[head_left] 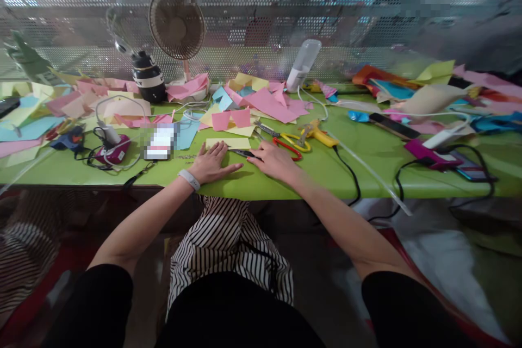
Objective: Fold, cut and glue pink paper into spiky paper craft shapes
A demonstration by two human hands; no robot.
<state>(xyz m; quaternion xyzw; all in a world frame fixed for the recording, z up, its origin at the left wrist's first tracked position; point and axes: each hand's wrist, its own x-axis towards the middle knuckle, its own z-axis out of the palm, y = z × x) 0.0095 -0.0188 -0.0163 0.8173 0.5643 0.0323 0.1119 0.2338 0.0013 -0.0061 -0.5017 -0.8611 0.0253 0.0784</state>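
Note:
My left hand (212, 164) lies flat on the green tabletop (228, 189), its fingers spread and the thumb pointing right. Its fingertips rest at the left end of a pale yellow paper strip (234, 143). My right hand (275, 160) is closed around a slim dark pointed tool (242, 153), whose tip points left along the strip's lower edge; the grip hides its handle. Just beyond the right hand are scissors with yellow handles (300, 142) and a red-handled tool (291, 156), partly hidden. Small thin metal bits (186, 157) lie left of my left hand.
A lit phone (161, 141) and a magenta box with cables (118, 152) lie at left. A yellow glue gun (322, 133) with a black cord is at right. Coloured paper sheets (273, 104), a fan (176, 23) and a black bottle (147, 79) line the perforated metal screen (253, 22).

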